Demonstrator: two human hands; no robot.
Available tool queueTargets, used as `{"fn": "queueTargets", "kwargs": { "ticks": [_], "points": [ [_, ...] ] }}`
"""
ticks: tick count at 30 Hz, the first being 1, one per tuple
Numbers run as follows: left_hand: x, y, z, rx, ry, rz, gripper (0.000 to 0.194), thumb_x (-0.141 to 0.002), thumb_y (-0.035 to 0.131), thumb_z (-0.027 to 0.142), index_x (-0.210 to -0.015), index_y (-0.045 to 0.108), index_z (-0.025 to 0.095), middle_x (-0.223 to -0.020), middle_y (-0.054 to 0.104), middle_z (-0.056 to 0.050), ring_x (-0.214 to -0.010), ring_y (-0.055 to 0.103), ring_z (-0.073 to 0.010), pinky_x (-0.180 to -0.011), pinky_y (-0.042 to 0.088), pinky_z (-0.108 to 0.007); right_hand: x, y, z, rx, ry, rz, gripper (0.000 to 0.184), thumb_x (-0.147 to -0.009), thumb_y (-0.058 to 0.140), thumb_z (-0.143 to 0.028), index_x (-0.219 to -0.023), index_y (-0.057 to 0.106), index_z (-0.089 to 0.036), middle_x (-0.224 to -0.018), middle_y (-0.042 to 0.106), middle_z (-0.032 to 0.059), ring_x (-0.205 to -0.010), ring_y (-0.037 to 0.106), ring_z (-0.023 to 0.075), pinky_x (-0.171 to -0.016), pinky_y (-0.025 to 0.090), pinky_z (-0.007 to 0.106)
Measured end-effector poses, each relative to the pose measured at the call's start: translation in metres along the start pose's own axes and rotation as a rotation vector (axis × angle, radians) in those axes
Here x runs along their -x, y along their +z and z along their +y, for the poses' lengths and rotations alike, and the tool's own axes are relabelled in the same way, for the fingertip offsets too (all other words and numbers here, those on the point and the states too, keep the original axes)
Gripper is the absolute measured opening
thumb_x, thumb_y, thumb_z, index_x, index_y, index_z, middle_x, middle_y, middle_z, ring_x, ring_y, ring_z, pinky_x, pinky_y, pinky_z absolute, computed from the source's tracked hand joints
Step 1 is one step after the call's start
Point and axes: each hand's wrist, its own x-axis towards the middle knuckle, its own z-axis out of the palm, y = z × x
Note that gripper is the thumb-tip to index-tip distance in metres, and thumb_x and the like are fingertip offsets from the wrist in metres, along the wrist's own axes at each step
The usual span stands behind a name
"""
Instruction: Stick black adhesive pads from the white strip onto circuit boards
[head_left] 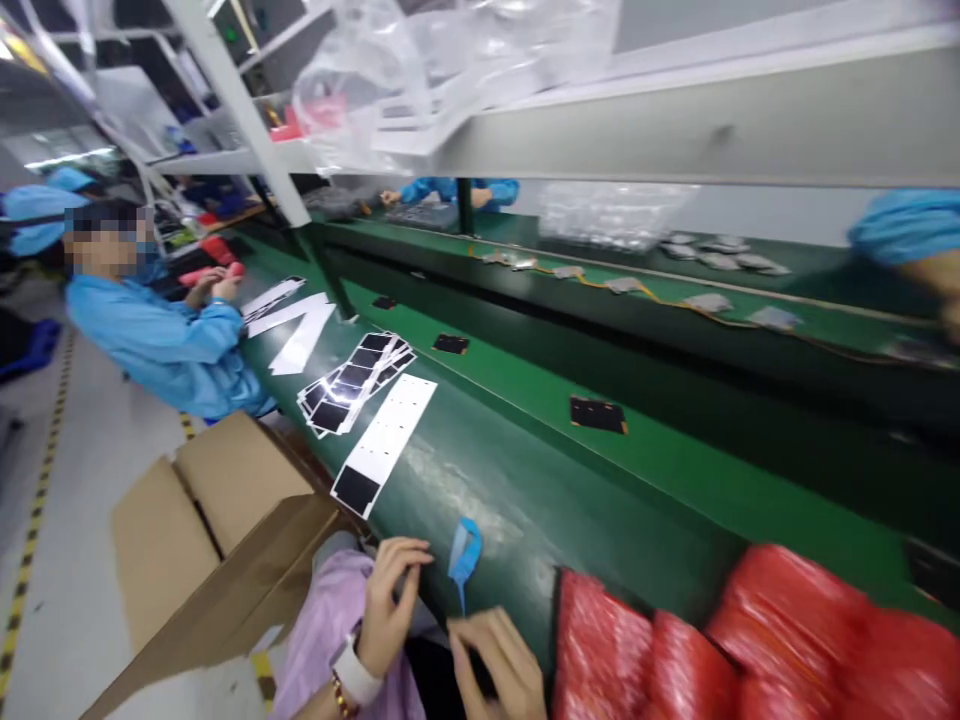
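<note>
Blue strip (466, 552): L hand (391, 595) left of it, R hand (504, 660) at its tail; both w/ fingers bent, can't tell how open or if gripping.

a workbench (510, 500) bears packets (607, 640) at right and sheets (401, 415) at left, a strip (471, 550) by its near edge, a box (247, 590) before it.

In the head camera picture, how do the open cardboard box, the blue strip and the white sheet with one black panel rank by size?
Largest to smallest, as they look:
1. cardboard box
2. white sheet
3. blue strip
The gaps look clear.
</note>
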Motion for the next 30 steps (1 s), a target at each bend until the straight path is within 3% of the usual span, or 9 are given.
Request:
{"fn": "queueTargets", "kwargs": {
  "ticks": [2, 5, 7, 10, 13, 16, 20, 25, 30],
  "points": [
    [-0.018, -0.027, -0.024, -0.065, -0.026, 0.142, 0.024, -0.098, 0.053, 0.035, -0.092, 0.073, 0.024, -0.103, 0.074, -0.011, -0.104, 0.065, -0.0287, -0.095, 0.051, -0.05, -0.001, 0.02, 0.008, 0.14, 0.042, 0.016, 0.022, -0.103, 0.053, -0.025, -0.119, 0.065, -0.018, -0.1, 0.069, 0.0112, -0.086, 0.067, 0.023, -0.076, 0.053, 0.035],
    [-0.054, -0.052, -0.047, -0.15, -0.051, 0.263, 0.021, -0.095, 0.056, 0.035, -0.101, 0.072, 0.023, -0.113, 0.07, -0.013, -0.113, 0.06, -0.032, -0.102, 0.045, -0.057, -0.003, 0.037, 0.035, 0.459, 0.141, 0.083, 0.056, -0.101, 0.05, -0.052, -0.137, 0.055, -0.009, -0.124, 0.062, 0.0254, -0.106, 0.062, 0.039, -0.083, 0.047, 0.048],
    [-0.075, -0.058, -0.049, -0.183, -0.054, 0.272, 0.023, -0.094, 0.057, 0.034, -0.109, 0.071, 0.022, -0.124, 0.066, -0.014, -0.122, 0.055, -0.0336, -0.107, 0.04, -0.06, -0.006, 0.044, 0.049, 0.549, 0.204, 0.074, 0.074, -0.099, 0.045, -0.062, -0.146, 0.047, -0.006, -0.131, 0.058, 0.0286, -0.108, 0.059, 0.0427, -0.083, 0.045, 0.049],
    [-0.087, -0.048, -0.036, -0.156, -0.045, 0.156, 0.025, -0.096, 0.054, 0.032, -0.113, 0.071, 0.024, -0.129, 0.064, -0.013, -0.128, 0.053, -0.0317, -0.114, 0.036, -0.058, -0.01, 0.048, 0.052, 0.528, 0.262, 0.05, 0.072, -0.098, 0.046, -0.065, -0.14, 0.054, -0.008, -0.126, 0.061, 0.0258, -0.106, 0.059, 0.0407, -0.084, 0.043, 0.048],
    [-0.076, -0.023, -0.018, -0.037, -0.06, -0.06, 0.027, -0.094, 0.059, 0.031, -0.118, 0.071, 0.027, -0.129, 0.067, -0.011, -0.127, 0.057, -0.0291, -0.112, 0.042, -0.051, -0.015, 0.046, 0.044, 0.421, 0.34, 0.03, 0.054, -0.1, 0.046, -0.063, -0.111, 0.069, -0.017, -0.108, 0.067, 0.0176, -0.099, 0.061, 0.0344, -0.085, 0.044, 0.045],
    [-0.055, 0.007, -0.008, 0.128, -0.096, -0.238, 0.042, -0.086, 0.07, 0.03, -0.127, 0.068, 0.027, -0.125, 0.07, -0.012, -0.116, 0.066, -0.0282, -0.093, 0.058, -0.042, -0.02, 0.039, 0.036, 0.218, 0.478, 0.007, 0.05, -0.1, 0.047, -0.062, -0.084, 0.071, -0.021, -0.085, 0.069, 0.0088, -0.084, 0.063, 0.0269, -0.079, 0.046, 0.039],
    [-0.03, 0.028, 0.001, 0.293, -0.137, -0.288, 0.024, -0.088, 0.067, 0.034, -0.108, 0.072, 0.02, -0.103, 0.074, -0.01, -0.093, 0.072, -0.0233, -0.076, 0.061, -0.032, -0.023, 0.022, 0.022, -0.216, 0.739, 0.071, 0.055, -0.089, 0.061, -0.069, -0.087, 0.077, -0.018, -0.073, 0.07, 0.0061, -0.07, 0.065, 0.0223, -0.067, 0.053, 0.033],
    [-0.006, 0.001, 0.023, 0.454, -0.106, -0.391, 0.024, -0.098, 0.057, 0.038, -0.094, 0.073, 0.02, -0.089, 0.071, -0.007, -0.088, 0.069, -0.0198, -0.081, 0.057, -0.028, -0.014, -0.004, -0.015, -0.618, 0.799, 0.131, 0.053, -0.09, 0.065, -0.063, -0.116, 0.079, -0.019, -0.092, 0.077, 0.0106, -0.082, 0.072, 0.0244, -0.077, 0.06, 0.036],
    [0.017, -0.046, 0.031, 0.621, 0.032, -0.603, 0.024, -0.1, 0.054, 0.033, -0.098, 0.077, 0.023, -0.096, 0.073, -0.008, -0.094, 0.07, -0.0209, -0.084, 0.054, -0.028, 0.007, -0.008, -0.072, -0.39, 0.703, -0.016, 0.036, -0.085, 0.074, -0.055, -0.101, 0.084, -0.025, -0.11, 0.077, 0.0135, -0.097, 0.074, 0.0288, -0.082, 0.062, 0.039]
  ]
}}
